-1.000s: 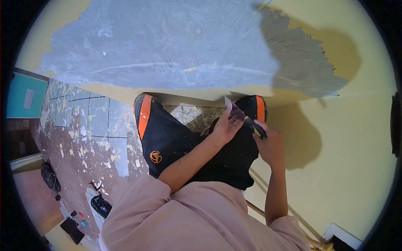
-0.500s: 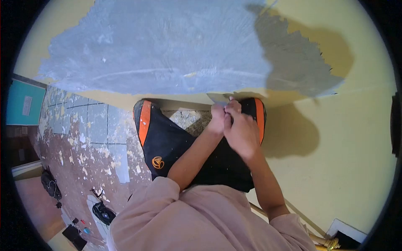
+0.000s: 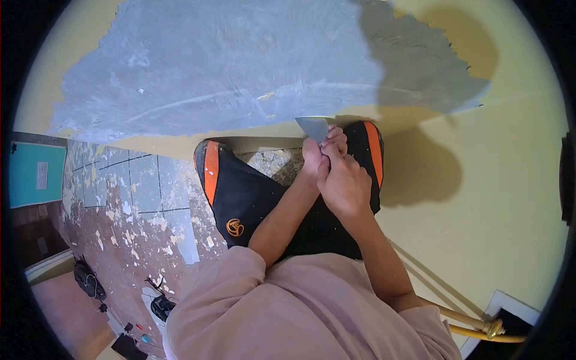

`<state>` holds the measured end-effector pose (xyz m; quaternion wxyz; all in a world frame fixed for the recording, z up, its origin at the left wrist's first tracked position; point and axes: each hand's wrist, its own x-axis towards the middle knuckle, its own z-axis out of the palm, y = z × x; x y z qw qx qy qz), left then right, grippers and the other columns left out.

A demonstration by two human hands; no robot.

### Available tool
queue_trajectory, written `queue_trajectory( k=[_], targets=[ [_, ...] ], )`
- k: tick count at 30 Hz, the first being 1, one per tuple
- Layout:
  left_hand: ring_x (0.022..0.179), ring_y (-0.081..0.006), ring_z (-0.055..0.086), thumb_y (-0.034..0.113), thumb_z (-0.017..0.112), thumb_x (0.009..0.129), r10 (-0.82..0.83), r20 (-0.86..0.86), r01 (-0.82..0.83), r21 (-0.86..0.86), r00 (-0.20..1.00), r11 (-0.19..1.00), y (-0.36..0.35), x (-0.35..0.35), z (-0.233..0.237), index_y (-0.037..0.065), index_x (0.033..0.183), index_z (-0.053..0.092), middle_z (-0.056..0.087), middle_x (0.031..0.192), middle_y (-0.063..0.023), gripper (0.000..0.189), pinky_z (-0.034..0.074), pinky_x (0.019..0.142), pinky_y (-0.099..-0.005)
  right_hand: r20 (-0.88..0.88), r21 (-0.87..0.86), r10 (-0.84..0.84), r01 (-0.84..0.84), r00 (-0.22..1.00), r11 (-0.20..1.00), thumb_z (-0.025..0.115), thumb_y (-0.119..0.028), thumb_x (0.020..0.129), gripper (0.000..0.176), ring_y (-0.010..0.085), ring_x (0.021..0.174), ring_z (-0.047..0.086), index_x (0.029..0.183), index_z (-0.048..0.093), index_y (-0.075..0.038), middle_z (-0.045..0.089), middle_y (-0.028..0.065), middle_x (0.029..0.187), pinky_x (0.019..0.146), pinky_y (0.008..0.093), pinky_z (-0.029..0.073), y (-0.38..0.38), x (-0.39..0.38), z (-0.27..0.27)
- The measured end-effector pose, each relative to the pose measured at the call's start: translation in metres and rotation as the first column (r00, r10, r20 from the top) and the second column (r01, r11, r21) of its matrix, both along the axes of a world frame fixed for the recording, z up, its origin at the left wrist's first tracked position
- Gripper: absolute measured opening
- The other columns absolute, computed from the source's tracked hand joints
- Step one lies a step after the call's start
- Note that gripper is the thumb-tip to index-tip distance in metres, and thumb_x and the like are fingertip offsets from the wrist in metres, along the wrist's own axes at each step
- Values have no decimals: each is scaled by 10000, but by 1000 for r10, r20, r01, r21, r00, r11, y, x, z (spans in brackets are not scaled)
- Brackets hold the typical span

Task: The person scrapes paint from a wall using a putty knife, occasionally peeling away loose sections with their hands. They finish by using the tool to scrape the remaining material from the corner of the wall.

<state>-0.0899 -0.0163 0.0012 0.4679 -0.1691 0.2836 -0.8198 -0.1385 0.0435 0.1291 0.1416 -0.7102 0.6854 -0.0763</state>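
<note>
A putty knife (image 3: 313,128) with a flat metal blade points up toward the wall, its edge at the yellow strip just below the grey scraped patch (image 3: 240,66). My left hand (image 3: 311,157) is closed around the knife's handle, close to the blade. My right hand (image 3: 347,185) is also closed on the handle, pressed against the left. Most of the handle is hidden by my fingers. Both hands are between my bent knees, which are in black trousers with orange stripes.
Yellow paint (image 3: 480,228) covers the wall on the right. Paint flakes litter the floor (image 3: 120,240) on the left, with a black bag (image 3: 89,279) farther off. A teal panel (image 3: 39,174) stands at far left. Yellow pipes (image 3: 462,321) run beside a wall opening at lower right.
The putty knife's blade has tilted away from the wall's lower edge, so more of its face shows. Both hands keep their grip on it. The camera view has shifted slightly.
</note>
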Motion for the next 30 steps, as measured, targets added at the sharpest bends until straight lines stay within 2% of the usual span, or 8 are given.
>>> queue_trajectory(
  k=[14,19,20,21,22,23,25,30],
  targets=[
    [547,-114,310,101,399,834,104,-91,-98,69,990,993,-2,11,11,45,751,313,308,665,-19,132,306,491,-225,-39,-6,115,-115,993,993,490,-177,831,269,413,695,620,1071,557,-75,618,217,922,614,502,504,-10,14,-16],
    [538,-115,315,104,357,856,53,93,-62,90,994,994,12,8,2,56,717,331,288,634,-16,150,306,499,-226,6,-9,83,-83,997,997,472,-203,849,262,417,717,617,1021,556,-24,618,213,896,631,500,499,3,12,7],
    [540,-113,315,116,365,855,-14,-427,111,202,904,973,13,-3,-54,49,729,340,294,642,-12,145,307,504,-226,-1,17,107,-107,994,994,475,-214,848,274,416,735,617,1036,560,-33,619,213,902,649,490,501,-11,9,-13],
    [542,-111,315,129,372,854,-17,-830,304,184,557,935,1,-8,-83,42,742,350,300,650,-9,144,308,509,-225,-11,17,138,-137,990,990,478,-226,847,287,416,754,616,1051,564,-42,620,213,908,667,480,503,-27,7,-33],
    [542,-111,315,129,372,854,-42,-834,297,148,550,943,-14,-3,-63,42,742,350,300,650,-9,144,308,509,-225,123,20,67,-70,990,997,468,-216,830,297,421,698,627,1023,562,-10,536,281,1090,641,499,514,-28,14,-36],
    [537,-108,340,177,423,840,-59,-482,100,60,874,993,-19,2,-45,53,762,363,317,648,-8,158,323,515,-223,59,30,58,-60,997,998,469,-222,838,280,415,741,622,1026,573,-43,580,247,998,670,492,506,-24,10,-33],
    [524,-96,351,214,458,828,136,328,-101,-122,935,987,2,4,11,81,740,375,341,627,9,180,323,508,-216,-8,85,66,-65,998,994,470,-228,846,264,408,784,617,1029,584,-76,623,212,906,700,484,498,-5,12,-2],
    [503,-85,305,169,442,812,61,239,-65,9,969,998,-5,0,-16,93,681,363,321,605,21,171,283,466,-220,-49,149,54,-46,997,988,492,-210,829,266,391,757,627,1053,582,-99,632,202,877,681,480,508,-30,10,-26]
  ],
)
